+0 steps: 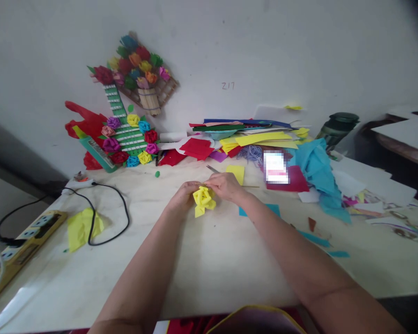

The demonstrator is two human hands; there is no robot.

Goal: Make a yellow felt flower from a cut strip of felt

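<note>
Between my two hands, over the middle of the table, is a yellow paper flower (204, 200) with folded petals and a loose strip hanging down. My left hand (187, 194) pinches it from the left, fingers closed at its top edge. On the other side my right hand (227, 185) is closed, its fingertips meeting at the flower's upper edge. Just beyond the right hand a pair of scissors (212, 169) shows in part. A yellow paper square (236, 174) and a thin stick (251, 187) lie close by. The blue paper (261, 210) sits partly behind my right forearm.
At the back lie stacked coloured papers (261, 138). A decorated guitar shape (132, 137) and a green glue bottle (98, 150) stand back left. A black cable (128, 208) loops near a power strip (31, 239). Crumpled blue paper (315, 167) and scraps lie right.
</note>
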